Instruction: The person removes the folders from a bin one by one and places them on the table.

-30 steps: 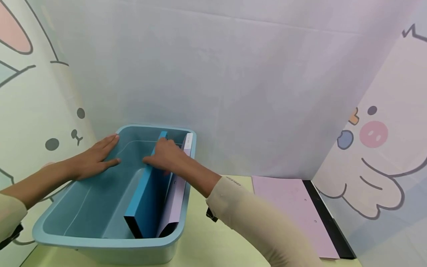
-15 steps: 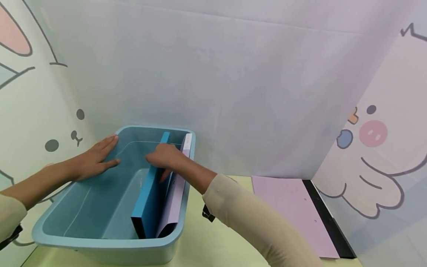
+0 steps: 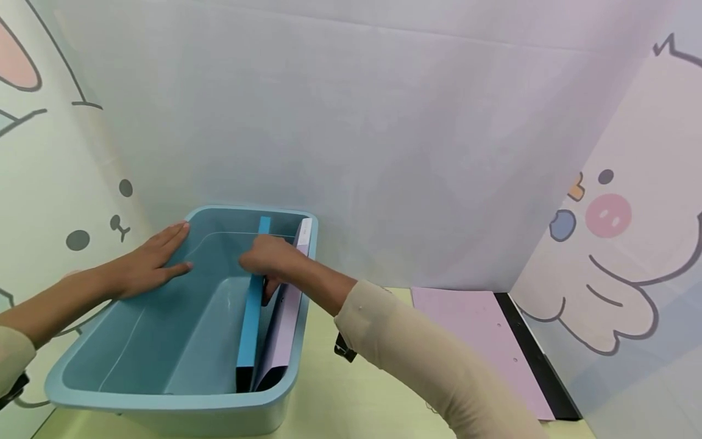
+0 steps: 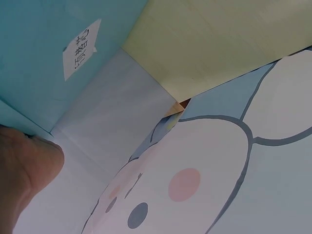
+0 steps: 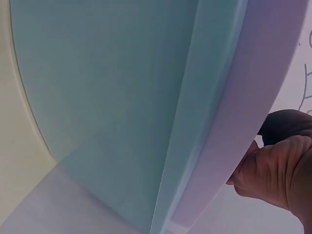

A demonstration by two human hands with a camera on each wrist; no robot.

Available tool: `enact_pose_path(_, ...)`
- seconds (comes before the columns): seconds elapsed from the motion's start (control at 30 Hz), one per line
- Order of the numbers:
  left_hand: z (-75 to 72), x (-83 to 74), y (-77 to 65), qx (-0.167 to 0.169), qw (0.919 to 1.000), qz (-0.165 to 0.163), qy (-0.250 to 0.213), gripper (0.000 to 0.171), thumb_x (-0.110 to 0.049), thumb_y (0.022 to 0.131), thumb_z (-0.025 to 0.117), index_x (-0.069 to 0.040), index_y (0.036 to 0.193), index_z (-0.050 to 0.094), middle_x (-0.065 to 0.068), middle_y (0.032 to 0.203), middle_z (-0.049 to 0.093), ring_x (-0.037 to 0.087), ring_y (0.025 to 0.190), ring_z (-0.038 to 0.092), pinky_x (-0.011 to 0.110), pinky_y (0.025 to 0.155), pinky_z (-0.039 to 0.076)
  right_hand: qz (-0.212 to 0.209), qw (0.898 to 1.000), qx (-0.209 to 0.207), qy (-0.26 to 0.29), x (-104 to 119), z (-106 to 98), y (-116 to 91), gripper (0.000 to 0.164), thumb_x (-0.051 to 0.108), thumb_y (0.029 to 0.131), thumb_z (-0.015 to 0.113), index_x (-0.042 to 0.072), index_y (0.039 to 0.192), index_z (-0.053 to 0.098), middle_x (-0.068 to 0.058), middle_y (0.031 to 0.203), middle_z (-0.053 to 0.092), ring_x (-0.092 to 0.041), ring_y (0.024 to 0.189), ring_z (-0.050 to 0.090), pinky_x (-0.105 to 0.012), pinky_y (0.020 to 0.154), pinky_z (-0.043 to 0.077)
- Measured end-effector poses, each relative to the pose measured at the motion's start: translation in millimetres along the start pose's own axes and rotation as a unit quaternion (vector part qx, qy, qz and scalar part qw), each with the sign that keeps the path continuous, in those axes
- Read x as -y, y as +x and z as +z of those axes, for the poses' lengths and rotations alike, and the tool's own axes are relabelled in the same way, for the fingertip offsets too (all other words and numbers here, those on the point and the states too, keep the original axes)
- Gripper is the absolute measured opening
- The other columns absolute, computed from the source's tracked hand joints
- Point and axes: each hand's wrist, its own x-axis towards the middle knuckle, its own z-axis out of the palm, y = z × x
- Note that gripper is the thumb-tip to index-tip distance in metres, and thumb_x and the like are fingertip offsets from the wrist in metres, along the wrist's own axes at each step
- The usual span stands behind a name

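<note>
A light blue plastic bin (image 3: 164, 400) stands on the table at left. In its right part a blue binder (image 3: 248, 332) stands nearly upright, beside a lilac binder (image 3: 283, 332) that leans along the right wall. My right hand (image 3: 274, 259) grips the top edge of the blue binder, with one finger showing on its right side; the other fingertips are hidden. In the right wrist view the lilac binder (image 5: 253, 83) partly covers my right hand (image 5: 273, 168). My left hand (image 3: 145, 265) rests on the bin's left rim, fingers straight and thumb spread.
Another lilac binder (image 3: 471, 341) lies flat on the yellow-green table (image 3: 351, 390) at right, with a black strip (image 3: 540, 360) along its right side. A pale curtain (image 3: 356, 152) hangs behind, and cartoon-printed walls flank both sides. A white label (image 4: 81, 50) sticks to the bin's outside.
The blue binder has gone from tilted to nearly upright, its near end shifting right towards the lilac binder. My right hand has shifted its hold slightly; my left hand stays on the rim.
</note>
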Motion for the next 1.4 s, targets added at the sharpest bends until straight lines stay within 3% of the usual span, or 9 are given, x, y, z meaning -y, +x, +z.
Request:
enact_pose_path(0.23, 1.3, 0.6, 1.8, -0.001, 1.0000, 0.001, 0.003, 0.097, -0.026, 0.115, 0.064, 0.011, 0.176, -0.001, 0.042, 0.183, 0.000, 0.066, 0.170, -0.002, 0.088, 0.130, 0.009, -0.002, 0.999, -0.004, 0.048, 4, -8, -10, 0.034, 0.011, 0.111, 0.062, 0.009, 0.081, 0.048, -0.015, 0.077, 0.062, -0.035, 0.055, 0.077, -0.029, 0.056, 0.050)
enact_pose_path(0.4, 1.5, 0.7, 4.1, 0.001, 1.0000, 0.002, 0.001, 0.096, -0.026, 0.115, 0.063, 0.011, 0.176, -0.001, 0.041, 0.184, 0.000, 0.065, 0.171, -0.003, 0.087, 0.131, 0.009, -0.001, 0.996, -0.014, 0.084, 2, -18, -17, 0.049, 0.003, 0.107, 0.060, 0.017, 0.067, 0.036, -0.004, 0.059, 0.044, -0.027, 0.047, 0.068, -0.029, 0.055, 0.041)
enact_pose_path(0.5, 1.2, 0.8, 5.2, 0.002, 1.0000, 0.003, 0.000, 0.096, -0.026, 0.115, 0.063, 0.011, 0.176, -0.002, 0.041, 0.184, -0.001, 0.065, 0.170, -0.003, 0.087, 0.131, 0.008, -0.001, 0.993, -0.016, 0.115, -1, -25, -21, 0.046, 0.003, 0.106, 0.058, 0.017, 0.068, 0.036, -0.005, 0.062, 0.045, -0.034, 0.055, 0.076, -0.028, 0.057, 0.053)
enact_pose_path(0.6, 1.0, 0.6, 5.8, 0.002, 1.0000, 0.002, 0.002, 0.096, -0.026, 0.115, 0.063, 0.011, 0.176, -0.002, 0.041, 0.183, -0.001, 0.066, 0.170, -0.003, 0.088, 0.130, 0.008, 0.003, 0.989, -0.017, 0.146, -3, -33, -24, 0.033, 0.005, 0.106, 0.059, 0.011, 0.078, 0.043, -0.011, 0.077, 0.056, -0.044, 0.072, 0.084, -0.038, 0.066, 0.070)
enact_pose_path(0.73, 1.3, 0.3, 5.6, 0.001, 1.0000, -0.001, 0.003, 0.096, -0.027, 0.116, 0.063, 0.011, 0.176, -0.002, 0.041, 0.183, -0.001, 0.066, 0.170, -0.004, 0.088, 0.130, 0.008, 0.009, 0.988, -0.025, 0.154, -3, -42, -29, 0.016, 0.011, 0.109, 0.062, -0.001, 0.106, 0.053, -0.029, 0.100, 0.069, -0.050, 0.084, 0.085, -0.049, 0.078, 0.072)
enact_pose_path(0.83, 2.3, 0.6, 4.6, 0.000, 1.0000, 0.000, -0.003, 0.096, -0.026, 0.116, 0.063, 0.011, 0.176, -0.002, 0.042, 0.183, -0.002, 0.067, 0.170, -0.004, 0.089, 0.129, 0.007, 0.006, 0.988, -0.034, 0.153, -3, -49, -33, 0.039, 0.015, 0.112, 0.063, -0.010, 0.139, 0.052, -0.036, 0.128, 0.072, -0.049, 0.088, 0.086, -0.050, 0.081, 0.072)
enact_pose_path(0.93, 3.5, 1.1, 3.1, -0.001, 1.0000, 0.000, -0.006, 0.096, -0.025, 0.116, 0.063, 0.011, 0.176, -0.002, 0.042, 0.183, -0.002, 0.068, 0.169, -0.004, 0.090, 0.129, 0.007, 0.004, 0.985, -0.037, 0.168, -2, -57, -37, 0.060, 0.017, 0.113, 0.063, -0.009, 0.161, 0.039, -0.034, 0.154, 0.063, -0.048, 0.098, 0.086, -0.054, 0.084, 0.071)
enact_pose_path(1.13, 4.6, 0.0, 1.8, -0.006, 1.0000, -0.005, 0.005, 0.096, -0.026, 0.116, 0.063, 0.011, 0.176, -0.002, 0.042, 0.183, -0.001, 0.068, 0.169, -0.003, 0.091, 0.128, 0.008, 0.007, 0.978, -0.020, 0.208, -3, -80, -44, 0.062, 0.016, 0.115, 0.059, -0.007, 0.167, 0.035, -0.030, 0.159, 0.062, -0.051, 0.120, 0.081, -0.059, 0.091, 0.069)
enact_pose_path(1.4, 4.2, -2.9, 1.3, -0.008, 0.9998, -0.007, 0.015, 0.096, -0.027, 0.115, 0.063, 0.011, 0.176, -0.001, 0.042, 0.183, 0.000, 0.068, 0.169, -0.002, 0.091, 0.128, 0.009, -0.013, 0.965, -0.015, 0.261, -25, -105, -51, 0.058, 0.016, 0.116, 0.057, -0.002, 0.168, 0.041, -0.025, 0.154, 0.067, -0.046, 0.111, 0.085, -0.055, 0.086, 0.072)
